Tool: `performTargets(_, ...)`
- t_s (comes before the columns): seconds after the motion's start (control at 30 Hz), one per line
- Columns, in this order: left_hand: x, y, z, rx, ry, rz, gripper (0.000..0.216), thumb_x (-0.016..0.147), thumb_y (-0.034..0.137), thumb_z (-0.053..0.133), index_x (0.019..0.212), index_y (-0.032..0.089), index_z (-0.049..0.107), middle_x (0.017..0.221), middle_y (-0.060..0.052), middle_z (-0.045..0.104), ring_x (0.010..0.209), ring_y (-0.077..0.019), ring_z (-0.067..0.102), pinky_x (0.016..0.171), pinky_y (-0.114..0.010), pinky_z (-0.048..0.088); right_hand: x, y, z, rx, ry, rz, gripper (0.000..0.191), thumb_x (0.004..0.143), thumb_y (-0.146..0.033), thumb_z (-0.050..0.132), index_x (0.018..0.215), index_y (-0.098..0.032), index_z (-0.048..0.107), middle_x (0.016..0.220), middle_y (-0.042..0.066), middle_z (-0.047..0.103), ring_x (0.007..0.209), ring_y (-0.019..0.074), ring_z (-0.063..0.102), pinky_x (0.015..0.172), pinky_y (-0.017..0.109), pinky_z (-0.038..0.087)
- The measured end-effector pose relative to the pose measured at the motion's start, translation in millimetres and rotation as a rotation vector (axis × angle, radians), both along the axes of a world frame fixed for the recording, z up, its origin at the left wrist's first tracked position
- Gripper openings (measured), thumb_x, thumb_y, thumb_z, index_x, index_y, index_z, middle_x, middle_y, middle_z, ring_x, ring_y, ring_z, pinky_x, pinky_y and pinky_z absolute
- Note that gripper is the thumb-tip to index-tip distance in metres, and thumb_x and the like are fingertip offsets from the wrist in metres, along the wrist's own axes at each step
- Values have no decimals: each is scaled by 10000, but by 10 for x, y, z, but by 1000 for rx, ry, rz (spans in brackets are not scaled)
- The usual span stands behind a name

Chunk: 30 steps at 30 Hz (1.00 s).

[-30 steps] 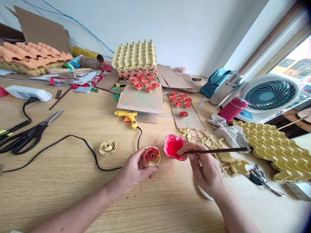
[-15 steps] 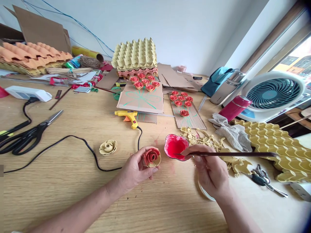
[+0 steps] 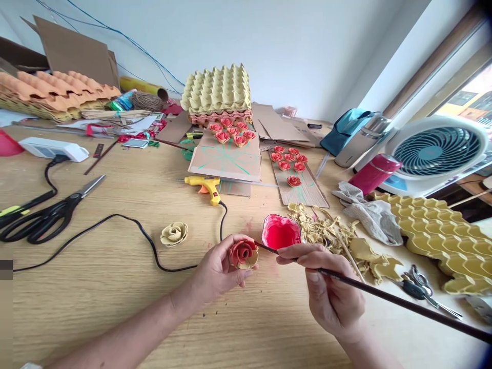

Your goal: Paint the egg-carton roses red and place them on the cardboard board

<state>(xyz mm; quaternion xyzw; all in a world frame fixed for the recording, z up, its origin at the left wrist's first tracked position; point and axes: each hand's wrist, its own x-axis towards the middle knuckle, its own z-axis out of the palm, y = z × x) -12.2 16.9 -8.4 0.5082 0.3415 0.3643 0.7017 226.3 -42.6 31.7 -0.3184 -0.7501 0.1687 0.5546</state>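
Observation:
My left hand (image 3: 221,266) is closed around a paper rose (image 3: 245,253), its upper petals red and its lower ones bare yellowish pulp. Between the fingers of my right hand (image 3: 332,287) is a long dark paintbrush (image 3: 369,288); its tip reaches the rose's right edge. Just behind the brush stands a small wavy-rimmed bowl of red paint (image 3: 282,231). An unpainted rose (image 3: 174,233) lies on the table to the left of my left hand.
A yellow glue gun (image 3: 205,188) lies beyond my left hand, its cord trailing over the table. Red roses sit on cardboard pieces (image 3: 226,159). Scissors (image 3: 57,212) are at left; egg-carton scraps (image 3: 334,230), keys (image 3: 417,289) and an egg tray (image 3: 430,236) at right.
My right hand has swung the paintbrush from the paint bowl across to the rose, so its tip is now at the petals. The left hand still holds the rose. The view has shifted slightly.

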Motion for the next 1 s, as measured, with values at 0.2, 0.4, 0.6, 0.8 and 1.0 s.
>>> performTargets(0.2, -18, 6, -45, 5, -27, 2, 638, 794, 489, 1030, 1233, 199, 668, 1114, -79, 723, 953, -282, 834, 545, -214, 610, -42, 18, 36, 25, -36, -9, 220, 1185, -154, 479, 1298, -218, 656, 1122, 104, 851, 991, 185, 858, 871, 311, 714)
performTargets(0.4, -20, 12, -57, -1, -36, 1, 680, 776, 521, 1046, 1230, 194, 659, 1141, -95, 743, 973, -281, 836, 552, -208, 614, -40, 17, 49, 17, -90, -12, 199, 1190, -189, 468, 1279, -236, 640, 1070, 112, 845, 961, 224, 871, 790, 349, 725)
performTargets(0.6, -24, 10, -27, -8, -29, 16, 684, 780, 520, 1043, 1231, 191, 648, 1146, -101, 752, 979, -281, 836, 554, -207, 611, -19, 25, 58, 3, -127, -2, 192, 1195, -209, 461, 1276, -236, 632, 1075, 109, 837, 954, 214, 861, 794, 344, 718)
performTargets(0.8, -17, -4, 0, -12, -27, 15, 636, 787, 464, 1040, 1221, 192, 663, 1139, -80, 733, 963, -262, 828, 560, -207, 615, 6, 2, 54, 26, -138, -30, 193, 1187, -187, 477, 1284, -226, 639, 1100, 114, 844, 962, 198, 860, 809, 323, 716)
performTargets(1.0, -7, 2, 6, -15, -42, 4, 629, 785, 451, 1042, 1218, 194, 665, 1113, -81, 744, 972, -278, 828, 549, -205, 599, 4, 5, 79, 48, -106, -21, 207, 1179, -184, 470, 1280, -249, 639, 1079, 115, 843, 940, 229, 870, 765, 359, 737)
